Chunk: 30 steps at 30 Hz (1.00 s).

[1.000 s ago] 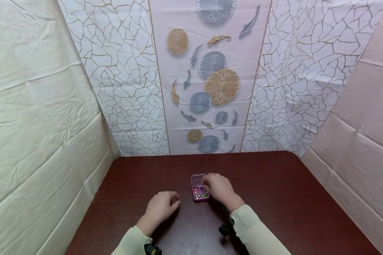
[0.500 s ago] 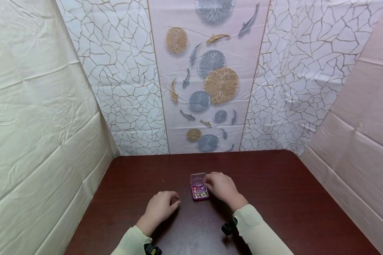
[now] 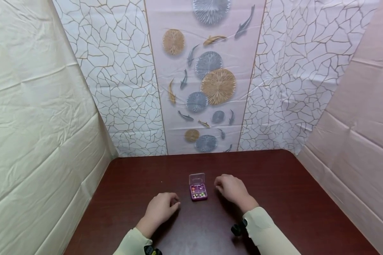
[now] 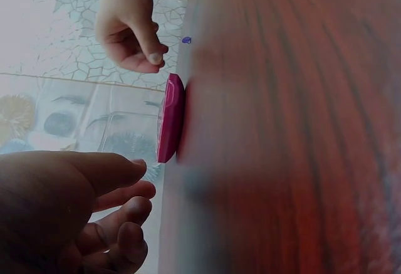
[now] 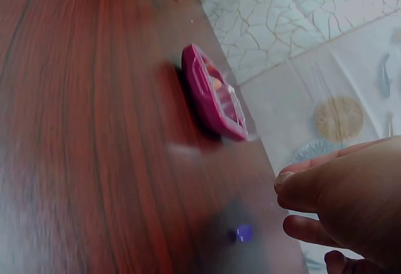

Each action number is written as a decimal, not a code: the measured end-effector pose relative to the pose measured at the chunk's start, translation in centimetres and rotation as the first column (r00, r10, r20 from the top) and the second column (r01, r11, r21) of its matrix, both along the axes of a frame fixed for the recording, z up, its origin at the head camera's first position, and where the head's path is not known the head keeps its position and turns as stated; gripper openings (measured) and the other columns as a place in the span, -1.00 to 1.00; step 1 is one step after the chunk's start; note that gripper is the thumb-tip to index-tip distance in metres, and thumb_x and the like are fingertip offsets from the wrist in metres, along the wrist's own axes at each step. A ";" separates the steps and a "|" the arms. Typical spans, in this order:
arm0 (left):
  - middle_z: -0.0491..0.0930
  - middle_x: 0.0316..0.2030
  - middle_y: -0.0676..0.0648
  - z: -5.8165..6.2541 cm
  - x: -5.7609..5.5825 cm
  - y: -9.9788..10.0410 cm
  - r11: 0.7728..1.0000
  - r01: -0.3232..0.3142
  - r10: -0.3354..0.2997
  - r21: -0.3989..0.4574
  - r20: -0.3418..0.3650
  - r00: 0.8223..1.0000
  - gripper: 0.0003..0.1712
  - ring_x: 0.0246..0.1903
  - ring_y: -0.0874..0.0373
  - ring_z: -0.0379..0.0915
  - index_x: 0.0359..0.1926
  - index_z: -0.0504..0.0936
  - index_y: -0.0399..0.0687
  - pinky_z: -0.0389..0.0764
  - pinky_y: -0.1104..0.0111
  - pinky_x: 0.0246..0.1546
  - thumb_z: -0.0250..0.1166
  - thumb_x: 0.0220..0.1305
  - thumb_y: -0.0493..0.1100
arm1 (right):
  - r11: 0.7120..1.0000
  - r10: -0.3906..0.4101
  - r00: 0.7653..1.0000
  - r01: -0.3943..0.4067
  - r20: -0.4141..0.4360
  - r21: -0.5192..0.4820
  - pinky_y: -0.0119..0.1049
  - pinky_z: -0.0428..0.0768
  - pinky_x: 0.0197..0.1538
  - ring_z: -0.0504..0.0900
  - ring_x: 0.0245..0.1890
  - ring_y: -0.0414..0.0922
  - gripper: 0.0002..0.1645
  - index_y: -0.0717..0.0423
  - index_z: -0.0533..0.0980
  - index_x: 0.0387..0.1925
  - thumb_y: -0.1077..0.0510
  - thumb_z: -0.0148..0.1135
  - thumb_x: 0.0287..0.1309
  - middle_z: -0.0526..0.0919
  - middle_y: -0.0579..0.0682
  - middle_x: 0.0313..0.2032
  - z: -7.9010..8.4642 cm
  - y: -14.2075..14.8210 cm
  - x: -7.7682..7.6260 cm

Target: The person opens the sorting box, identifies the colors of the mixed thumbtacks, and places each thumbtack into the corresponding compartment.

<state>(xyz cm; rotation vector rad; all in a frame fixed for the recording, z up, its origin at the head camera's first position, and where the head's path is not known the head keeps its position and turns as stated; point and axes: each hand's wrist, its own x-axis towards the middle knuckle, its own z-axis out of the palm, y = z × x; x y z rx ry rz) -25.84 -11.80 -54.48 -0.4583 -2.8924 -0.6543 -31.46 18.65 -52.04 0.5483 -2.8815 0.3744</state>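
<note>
A small magenta pill box (image 3: 198, 191) lies on the table with its clear lid (image 3: 196, 178) raised. Its compartments hold several small coloured pieces, orange, green and pale. My left hand (image 3: 161, 209) rests on the table left of the box, fingers loosely bent, holding nothing. To the right of the box is my right hand (image 3: 233, 189), apart from it; the right wrist view shows its fingers relaxed, with nothing visible between them. Below those fingers a tiny purple piece (image 5: 243, 232) sits on the table; the head view does not show it.
The dark red-brown table (image 3: 166, 166) runs back to a patterned cloth wall (image 3: 204, 78). Cream cloth (image 3: 44, 124) hangs along the left side and another cloth (image 3: 354, 141) along the right. A tiny pale speck (image 3: 161, 181) lies left of the box.
My right hand has drawn away from the box to the right. My left hand has stayed in place. The box has kept its place with the lid up.
</note>
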 end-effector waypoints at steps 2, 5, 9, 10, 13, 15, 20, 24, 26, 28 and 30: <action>0.57 -0.58 0.24 0.0 0.0 0.1 1.000 0.001 -0.001 -0.001 -0.005 1.000 -0.85 -0.62 0.37 0.37 -0.27 0.73 0.20 0.48 0.31 -0.60 0.38 0.17 0.06 | 1.000 -0.011 1.000 0.011 0.007 0.009 -0.14 0.65 -0.27 0.53 -0.38 -0.27 -0.93 -0.23 0.67 -0.32 0.05 0.37 0.13 0.61 -0.25 -0.37 -0.1 0.6 0.1; 0.57 -0.58 0.24 0.0 0.0 0.1 1.000 0.000 0.000 -0.002 -0.003 1.000 -0.86 -0.62 0.37 0.37 -0.27 0.73 0.20 0.48 0.31 -0.60 0.38 0.17 0.06 | 1.000 -0.016 1.000 0.016 0.017 0.016 -0.12 0.65 -0.27 0.54 -0.38 -0.25 -0.93 -0.23 0.67 -0.33 0.06 0.37 0.12 0.63 -0.23 -0.37 -0.2 1.3 0.3; 0.56 -0.60 0.24 -0.1 0.1 0.2 1.000 0.003 -0.003 -0.004 -0.002 1.000 -0.85 -0.63 0.37 0.36 -0.26 0.73 0.21 0.46 0.31 -0.61 0.38 0.17 0.06 | 0.999 -0.009 0.999 0.007 0.037 0.036 -0.08 0.65 -0.28 0.58 -0.36 -0.20 -0.95 -0.23 0.65 -0.37 0.03 0.40 0.09 0.66 -0.22 -0.37 -0.5 2.0 0.7; 0.55 -0.60 0.24 -0.1 0.2 0.2 1.000 0.004 -0.004 -0.003 -0.004 1.000 -0.85 -0.64 0.36 0.35 -0.26 0.73 0.21 0.46 0.31 -0.62 0.38 0.17 0.06 | 0.999 -0.003 0.999 0.001 0.042 0.040 -0.07 0.65 -0.29 0.58 -0.36 -0.19 -0.95 -0.22 0.65 -0.38 0.03 0.40 0.09 0.66 -0.22 -0.37 -0.6 2.2 0.7; 0.54 -0.61 0.25 -0.2 0.2 0.2 1.000 0.006 -0.006 0.000 -0.014 1.000 -0.85 -0.64 0.36 0.35 -0.26 0.72 0.21 0.45 0.31 -0.62 0.38 0.17 0.07 | 0.999 0.002 0.998 -0.005 0.064 0.045 -0.06 0.63 -0.31 0.58 -0.37 -0.19 -0.94 -0.19 0.65 -0.39 0.00 0.40 0.09 0.67 -0.23 -0.37 -0.8 2.4 1.0; 0.53 -0.62 0.25 -0.3 0.3 0.3 1.000 0.006 -0.006 0.002 -0.019 1.000 -0.86 -0.65 0.36 0.35 -0.27 0.72 0.21 0.45 0.31 -0.63 0.37 0.17 0.07 | 0.999 0.005 0.997 -0.008 0.071 0.041 -0.06 0.62 -0.32 0.57 -0.39 -0.20 -0.94 -0.17 0.65 -0.39 -0.01 0.40 0.10 0.67 -0.23 -0.36 -0.9 2.5 1.1; 0.51 -0.63 0.27 -0.6 0.5 0.4 1.000 0.007 -0.007 0.001 -0.029 1.000 -0.87 -0.66 0.35 0.34 -0.29 0.72 0.23 0.43 0.31 -0.64 0.38 0.16 0.07 | 1.000 0.018 0.997 -0.020 0.071 0.024 -0.09 0.62 -0.34 0.55 -0.42 -0.23 -0.96 -0.21 0.65 -0.38 -0.01 0.38 0.11 0.66 -0.24 -0.38 -1.1 2.6 1.3; 0.49 -0.65 0.27 -0.5 0.5 0.5 1.000 0.010 -0.010 0.003 -0.037 0.999 -0.86 -0.67 0.35 0.33 -0.29 0.72 0.21 0.41 0.32 -0.65 0.38 0.16 0.07 | 0.999 0.029 0.997 -0.030 0.067 0.012 -0.11 0.61 -0.35 0.54 -0.44 -0.25 -0.96 -0.20 0.66 -0.37 0.00 0.38 0.11 0.67 -0.24 -0.39 -1.1 2.5 1.5; 0.49 -0.65 0.26 -0.5 0.5 0.6 1.000 0.013 -0.013 0.003 -0.037 0.999 -0.86 -0.67 0.35 0.33 -0.29 0.73 0.21 0.41 0.31 -0.65 0.38 0.16 0.06 | 0.999 0.028 0.997 -0.029 0.065 0.017 -0.13 0.62 -0.35 0.54 -0.45 -0.26 -0.95 -0.19 0.66 -0.36 -0.01 0.38 0.11 0.67 -0.24 -0.39 -1.1 2.5 1.6; 0.49 -0.65 0.27 -0.3 0.5 0.7 1.000 0.014 -0.014 -0.001 -0.034 0.999 -0.86 -0.67 0.35 0.33 -0.29 0.72 0.21 0.42 0.32 -0.65 0.37 0.16 0.07 | 0.999 0.025 0.997 -0.026 0.067 0.021 -0.14 0.62 -0.36 0.53 -0.45 -0.26 -0.96 -0.20 0.65 -0.38 -0.01 0.38 0.11 0.66 -0.24 -0.40 -1.0 2.5 1.7; 0.50 -0.64 0.27 -0.2 0.5 0.8 1.000 0.017 -0.017 -0.005 -0.033 0.999 -0.86 -0.66 0.35 0.33 -0.28 0.72 0.22 0.42 0.32 -0.64 0.37 0.16 0.07 | 0.999 0.020 0.998 -0.022 0.067 0.025 -0.14 0.62 -0.36 0.53 -0.46 -0.27 -0.96 -0.22 0.64 -0.40 -0.01 0.39 0.11 0.66 -0.25 -0.41 -1.0 2.5 1.7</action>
